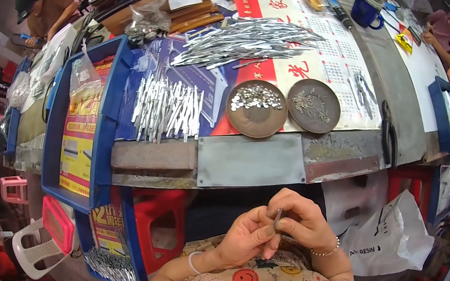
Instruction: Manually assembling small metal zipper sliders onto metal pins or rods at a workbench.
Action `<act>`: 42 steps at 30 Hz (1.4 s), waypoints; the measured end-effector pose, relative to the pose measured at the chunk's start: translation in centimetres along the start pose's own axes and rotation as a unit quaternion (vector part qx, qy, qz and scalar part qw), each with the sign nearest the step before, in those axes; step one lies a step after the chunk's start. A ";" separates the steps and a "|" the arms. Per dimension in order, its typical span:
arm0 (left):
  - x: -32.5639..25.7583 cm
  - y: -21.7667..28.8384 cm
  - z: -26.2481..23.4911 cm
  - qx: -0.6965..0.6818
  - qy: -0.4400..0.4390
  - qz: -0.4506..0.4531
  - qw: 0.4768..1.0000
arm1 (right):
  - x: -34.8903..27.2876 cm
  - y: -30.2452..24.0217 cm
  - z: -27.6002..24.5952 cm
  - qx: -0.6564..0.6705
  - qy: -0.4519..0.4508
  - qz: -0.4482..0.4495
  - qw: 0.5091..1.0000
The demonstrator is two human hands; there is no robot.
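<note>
My left hand [249, 232] and my right hand [308, 225] are brought together in front of my apron, just off the bench edge. Both have thumb and fingers closed around a short, slim metal piece [278, 213], whose tip sticks up between them. On the bench ahead, a brown dish [250, 128] carries small shiny round discs. Touching it on the right, another brown dish [325, 124] has tiny thin metal parts. Left of the dishes lies a row of silver metal strips [167, 108]. A larger heap of similar strips [245, 42] spreads farther back.
A metal plate [251, 159] covers the bench edge before me. Black-handled pliers [389, 136] lie to the right. At left stands a long blue tray [107, 140]; a lower blue bin [137, 243] holds metal strips. A blue mug [368, 9] sits far back. Co-workers [46, 12] are nearby.
</note>
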State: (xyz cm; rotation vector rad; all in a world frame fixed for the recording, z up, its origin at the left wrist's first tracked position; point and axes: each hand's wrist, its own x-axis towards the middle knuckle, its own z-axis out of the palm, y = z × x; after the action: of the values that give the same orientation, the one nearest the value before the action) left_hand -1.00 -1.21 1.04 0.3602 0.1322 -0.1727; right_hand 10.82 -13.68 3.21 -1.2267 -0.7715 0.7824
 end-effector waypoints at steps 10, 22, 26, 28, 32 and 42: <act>-0.8 1.2 -0.4 0.095 0.108 0.012 0.990 | 1.9 -1.2 -1.2 -0.142 -0.075 0.025 0.987; -1.1 2.6 -1.5 0.042 0.108 0.048 0.992 | 11.8 -0.4 -3.2 -0.575 0.014 -0.112 0.810; -1.4 2.9 -1.8 0.047 0.112 0.054 0.991 | 14.1 0.7 -2.6 -0.636 -0.027 -0.106 0.764; -1.5 3.0 -2.1 0.049 0.117 0.049 0.991 | 15.0 1.2 -2.3 -0.650 -0.037 -0.107 0.751; -1.6 3.2 -2.5 0.045 0.117 0.048 0.991 | 15.5 1.4 -1.9 -0.689 -0.057 -0.092 0.717; -1.1 3.6 -2.4 0.058 0.120 0.039 0.990 | 12.2 0.3 -2.3 -0.641 -0.051 -0.104 0.759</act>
State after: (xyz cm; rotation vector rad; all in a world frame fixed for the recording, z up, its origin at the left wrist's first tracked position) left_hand -1.59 3.14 0.16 0.5016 0.3463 -0.0584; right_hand 19.05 -4.45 3.54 -2.2463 -1.6225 0.0027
